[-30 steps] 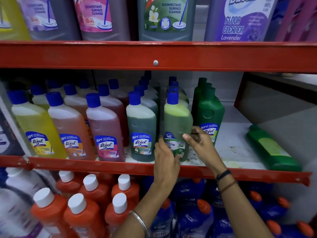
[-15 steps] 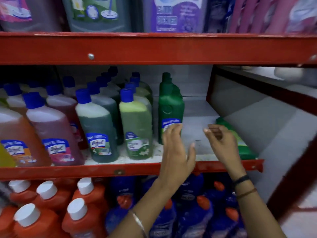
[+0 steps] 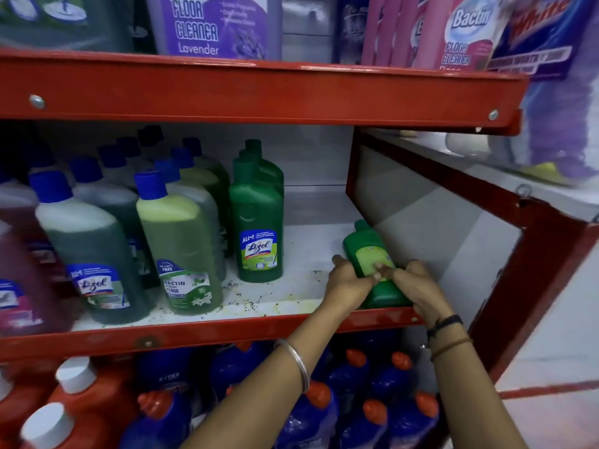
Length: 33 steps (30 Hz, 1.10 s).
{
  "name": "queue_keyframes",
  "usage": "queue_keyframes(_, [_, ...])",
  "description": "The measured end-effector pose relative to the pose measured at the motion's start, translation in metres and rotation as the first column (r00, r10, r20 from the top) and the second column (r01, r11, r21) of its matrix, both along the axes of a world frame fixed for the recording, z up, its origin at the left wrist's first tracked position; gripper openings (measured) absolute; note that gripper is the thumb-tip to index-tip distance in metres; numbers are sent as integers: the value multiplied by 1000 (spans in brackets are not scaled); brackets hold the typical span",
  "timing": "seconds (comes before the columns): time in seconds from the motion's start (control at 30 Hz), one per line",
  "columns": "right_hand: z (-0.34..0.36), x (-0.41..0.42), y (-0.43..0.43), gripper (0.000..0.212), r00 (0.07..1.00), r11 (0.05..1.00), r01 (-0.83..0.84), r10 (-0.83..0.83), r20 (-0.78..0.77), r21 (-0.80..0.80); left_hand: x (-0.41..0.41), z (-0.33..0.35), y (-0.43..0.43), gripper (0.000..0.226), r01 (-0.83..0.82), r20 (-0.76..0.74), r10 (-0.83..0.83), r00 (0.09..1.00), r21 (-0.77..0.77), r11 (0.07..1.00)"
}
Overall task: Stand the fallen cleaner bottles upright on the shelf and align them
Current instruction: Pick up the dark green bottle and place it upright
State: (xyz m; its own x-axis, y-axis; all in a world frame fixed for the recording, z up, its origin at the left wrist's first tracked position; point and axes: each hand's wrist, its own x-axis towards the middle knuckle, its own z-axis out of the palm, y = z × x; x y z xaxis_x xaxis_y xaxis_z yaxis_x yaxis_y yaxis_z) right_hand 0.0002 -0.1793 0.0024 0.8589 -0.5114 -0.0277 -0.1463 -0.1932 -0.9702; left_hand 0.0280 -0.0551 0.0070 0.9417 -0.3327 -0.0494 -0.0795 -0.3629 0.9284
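A fallen green cleaner bottle (image 3: pixel 368 251) lies on its side at the right end of the white middle shelf (image 3: pixel 311 251), cap pointing to the back. My left hand (image 3: pixel 348 285) grips its left side and my right hand (image 3: pixel 411 283) grips its right side near the base. Both hands hide the bottle's lower half. To the left stands an upright row of green Lizol bottles (image 3: pixel 257 228), then a light green Bactin bottle (image 3: pixel 181 244) and a dark green Lizol bottle (image 3: pixel 94 251).
A red shelf side panel (image 3: pixel 453 202) closes the shelf right beside the fallen bottle. The red upper beam (image 3: pixel 259 92) carries large floor cleaner jugs (image 3: pixel 214 25). Blue bottles (image 3: pixel 356 400) and orange bottles (image 3: pixel 74 403) fill the shelf below. Dark specks litter the shelf front.
Both hands left the upright Bactin bottle, moved right along the shelf and closed on the fallen green bottle. The view has swung right.
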Motion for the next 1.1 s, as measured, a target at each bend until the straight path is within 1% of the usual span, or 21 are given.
queue_keyframes(0.07, [1, -2, 5, 29, 994, 996, -65, 58, 94, 67, -3, -1, 5, 65, -36, 57, 37, 998, -30, 999])
queue_keyframes(0.13, [5, -5, 12, 21, 974, 982, -144, 119, 193, 123, -6, 0, 13, 81, -76, 149, 81, 986, -41, 996])
queue_keyframes(0.2, [10, -8, 24, 28, 948, 968, -208, 165, 271, 139, -10, 3, 27, 87, -115, 250, 128, 960, -65, 991])
queue_keyframes(0.33, [18, -11, 53, 47, 900, 977, -214, 192, 390, 12, -17, 9, 61, 85, -174, 441, 200, 875, -99, 980])
queue_keyframes(0.4, [21, -9, 74, 55, 869, 968, -242, 247, 428, -66, -19, 10, 83, 83, -209, 496, 243, 833, -124, 970])
queue_keyframes(0.47, [22, -4, 95, 60, 845, 953, -283, 300, 443, -104, -19, 7, 106, 83, -242, 525, 284, 803, -149, 959])
queue_keyframes(0.57, [20, 5, 123, 60, 828, 936, -324, 349, 438, -135, -20, -1, 135, 83, -278, 548, 323, 772, -167, 946])
queue_keyframes(0.67, [11, 12, 146, 59, 813, 917, -358, 399, 423, -176, -19, -10, 157, 83, -302, 535, 334, 776, -149, 941])
queue_keyframes(0.73, [4, 15, 155, 60, 810, 910, -379, 414, 417, -167, -17, -14, 169, 83, -293, 514, 314, 798, -125, 948])
queue_keyframes(0.8, [-4, 15, 160, 60, 814, 923, -367, 379, 440, -116, -15, -17, 180, 76, -269, 523, 281, 805, -101, 958])
queue_keyframes(0.87, [-8, 15, 162, 54, 818, 936, -344, 339, 464, -78, -15, -17, 185, 63, -261, 578, 248, 778, -63, 963])
queue_keyframes(0.93, [-7, 11, 166, 44, 816, 941, -335, 318, 484, -52, -15, -17, 186, 53, -279, 608, 251, 754, -49, 959])
queue_keyframes(0.97, [-5, 9, 170, 44, 818, 943, -329, 313, 483, -55, -16, -17, 185, 50, -294, 617, 257, 743, -44, 955])
queue_keyframes(1.0, [-4, 7, 175, 55, 832, 949, -302, 307, 463, -87, -16, -17, 185, 48, -297, 628, 254, 736, -38, 954])
queue_keyframes(1.03, [-2, 5, 181, 73, 856, 954, -261, 299, 421, -146, -16, -18, 186, 48, -283, 638, 239, 732, -33, 958])
queue_keyframes(1.07, [-1, 5, 188, 90, 886, 954, -207, 277, 371, -218, -16, -20, 188, 46, -243, 648, 207, 732, -36, 969])
queue_keyframes(1.1, [1, 5, 194, 98, 911, 949, -148, 241, 336, -279, -16, -22, 191, 44, -175, 658, 161, 736, -44, 983])
